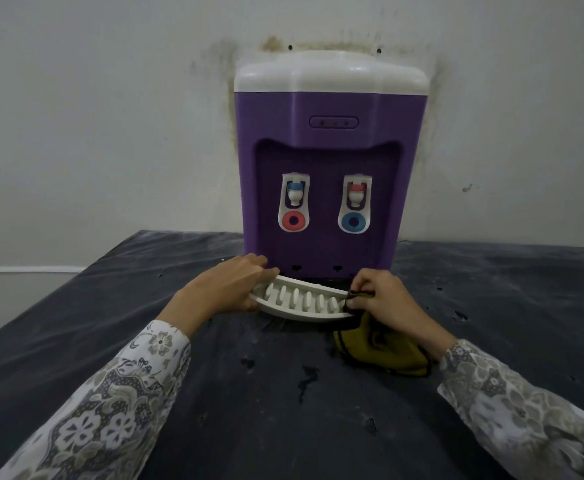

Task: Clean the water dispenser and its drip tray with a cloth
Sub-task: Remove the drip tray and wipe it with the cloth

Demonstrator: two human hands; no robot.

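Note:
A purple water dispenser [328, 161] with a white top and two taps stands against the wall. Its white slotted drip tray [304, 301] sits pulled out in front of its base, tilted slightly. My left hand [228, 285] grips the tray's left end. My right hand [386, 303] pinches a mustard-yellow cloth [380, 351] with dark edging at the tray's right end. Most of the cloth hangs down below that hand onto the table.
The dispenser stands on a table under a dark, dusty cover [249, 393] with small holes and stains. A stained white wall [110, 116] rises directly behind. My patterned sleeves fill the lower corners of the view.

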